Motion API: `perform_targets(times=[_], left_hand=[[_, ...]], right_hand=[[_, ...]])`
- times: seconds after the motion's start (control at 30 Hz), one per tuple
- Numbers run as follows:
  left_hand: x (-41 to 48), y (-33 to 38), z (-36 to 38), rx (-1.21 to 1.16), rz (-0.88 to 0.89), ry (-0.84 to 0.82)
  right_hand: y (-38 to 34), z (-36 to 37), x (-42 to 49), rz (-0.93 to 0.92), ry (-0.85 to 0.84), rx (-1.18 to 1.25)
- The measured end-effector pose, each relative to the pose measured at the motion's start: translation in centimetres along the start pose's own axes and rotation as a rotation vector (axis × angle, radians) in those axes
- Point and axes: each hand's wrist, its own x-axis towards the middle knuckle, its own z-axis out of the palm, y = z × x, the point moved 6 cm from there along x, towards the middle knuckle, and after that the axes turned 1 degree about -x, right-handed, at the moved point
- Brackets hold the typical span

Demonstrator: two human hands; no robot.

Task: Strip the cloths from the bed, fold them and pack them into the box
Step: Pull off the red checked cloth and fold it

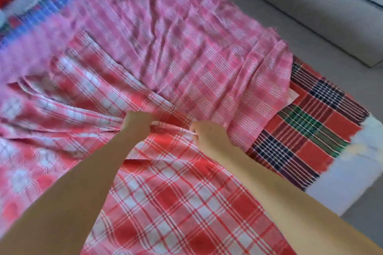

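Bare forearms over red-and-white checked cloth (176, 203); left hand (137, 123) and right hand (207, 134) both clenched on its bunched edge, beside pink checked cloth (186, 43).

No text, label, brand, number or sign can be read anywhere in the view; the checked cloths carry woven patterns only, and much of the picture is blurred.

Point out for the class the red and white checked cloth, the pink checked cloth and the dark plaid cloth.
red and white checked cloth (186, 203): head view, flat part between the arms.
pink checked cloth (186, 47): head view, wrinkled middle.
dark plaid cloth (310, 130): head view, green-striped patch near the bed's corner.
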Motion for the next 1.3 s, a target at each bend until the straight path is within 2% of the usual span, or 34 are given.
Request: perform_targets(times=[0.17, 0.27, 0.37, 0.47, 0.53, 0.57, 0.67, 0.73, 0.87, 0.93, 1.0, 1.07, 1.13, 1.2, 1.3], left_hand=[[-0.1, -7.9, 2.6, -0.092, -0.083, -0.067], [-0.3, -13.0, 4.3, -0.054, -0.082, -0.061], [0.5, -18.0, 6.4, -0.168, -0.03, -0.016], [1.2, -22.3, 8.2, -0.053, -0.121, -0.106], [2.0, -24.6, 8.3, -0.012, -0.181, -0.095], [2.5, -25.4, 7.8, -0.027, -0.195, -0.021], [4.6, -27.2, 5.0, -0.181, -0.121, 0.401], [6.6, -27.3, 2.2, -0.227, -0.052, 0.597], [11.8, -26.0, -3.3, -0.3, 0.119, 0.845], [13.8, -24.4, -3.6, -0.322, 0.24, 0.879], [15.9, -23.7, -1.6, -0.321, 0.294, 0.764], [16.7, -25.1, 0.5, -0.335, 0.234, 0.702], [16.8, -28.6, 2.4, -0.495, 0.035, 0.635], [16.8, -32.6, 5.2, -0.614, -0.212, 0.426], [16.5, -36.8, 8.8, -0.473, -0.421, 0.128]], right_hand=[[-5.2, 0.9, 6.9, -0.101, -0.107, -0.055], [-7.6, 1.3, 10.5, -0.179, -0.1, -0.144], [-9.3, 1.6, 14.8, -0.225, -0.096, -0.253], [-10.4, 1.5, 19.2, -0.245, -0.123, -0.401], [-11.2, 1.0, 22.8, -0.234, -0.131, -0.483], [-11.5, 0.8, 24.5, -0.23, -0.138, -0.53], [-11.9, -0.1, 29.8, -0.193, -0.183, -0.663], [-11.3, -1.1, 33.2, -0.157, -0.181, -0.774], [-9.2, -1.0, 37.7, -0.057, -0.187, -0.831], [-8.4, 0.0, 38.5, -0.03, -0.224, -0.798], [-8.1, 0.7, 39.3, -0.017, -0.257, -0.79], [-8.1, 0.9, 39.6, 0.004, -0.315, -0.79], [-8.1, 0.9, 39.6, 0.023, -0.351, -0.804], [-8.4, 0.9, 39.8, 0.042, -0.382, -0.826], [-8.5, 1.2, 40.1, 0.063, -0.419, -0.852]])
